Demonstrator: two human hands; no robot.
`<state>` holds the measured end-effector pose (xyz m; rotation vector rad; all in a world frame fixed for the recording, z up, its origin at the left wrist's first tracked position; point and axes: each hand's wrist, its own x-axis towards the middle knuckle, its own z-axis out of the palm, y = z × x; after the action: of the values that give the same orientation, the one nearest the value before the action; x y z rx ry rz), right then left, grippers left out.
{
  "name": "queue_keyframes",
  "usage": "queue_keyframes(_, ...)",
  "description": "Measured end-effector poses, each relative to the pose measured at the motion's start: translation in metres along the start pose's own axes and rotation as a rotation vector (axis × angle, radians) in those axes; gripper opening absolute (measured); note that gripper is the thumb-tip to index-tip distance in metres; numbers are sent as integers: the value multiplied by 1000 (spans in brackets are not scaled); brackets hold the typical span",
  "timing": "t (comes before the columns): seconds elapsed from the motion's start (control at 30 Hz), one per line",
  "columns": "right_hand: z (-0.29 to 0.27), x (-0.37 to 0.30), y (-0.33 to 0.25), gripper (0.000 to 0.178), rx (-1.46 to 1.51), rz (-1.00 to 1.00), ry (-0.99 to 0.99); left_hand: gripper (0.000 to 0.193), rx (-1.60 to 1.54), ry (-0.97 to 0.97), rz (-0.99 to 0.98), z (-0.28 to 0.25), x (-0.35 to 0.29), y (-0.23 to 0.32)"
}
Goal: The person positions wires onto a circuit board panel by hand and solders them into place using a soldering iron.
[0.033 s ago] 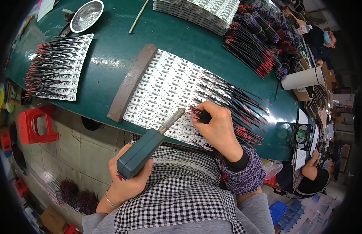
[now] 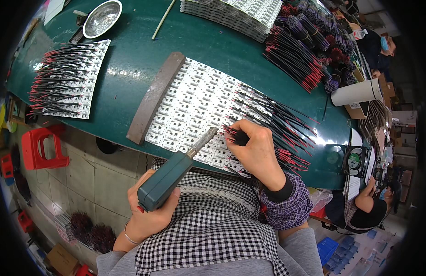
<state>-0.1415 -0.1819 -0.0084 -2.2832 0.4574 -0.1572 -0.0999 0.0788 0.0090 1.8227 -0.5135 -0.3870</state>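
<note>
My left hand is wrapped round the dark green handle of a soldering iron. Its metal tip points up and right, close above a white circuit board panel. Closed over the panel's right part, my right hand pinches a small bunch of black wires with red ends near the iron's tip. Rows of black and red wires fan out rightward from the panel, partly hidden behind that hand. A brown bar lies along the panel's left edge.
On the green table, a wired panel lies at left, below a metal bowl. Stacked panels and wire bundles are at the far side. A red stool stands left; two people sit at right.
</note>
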Motion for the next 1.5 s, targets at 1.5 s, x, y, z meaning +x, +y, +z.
queue_keyframes(1.5, -17, 10, 4, 19, -19, -19, -158, 20, 65, 24, -76, -6, -19, -9)
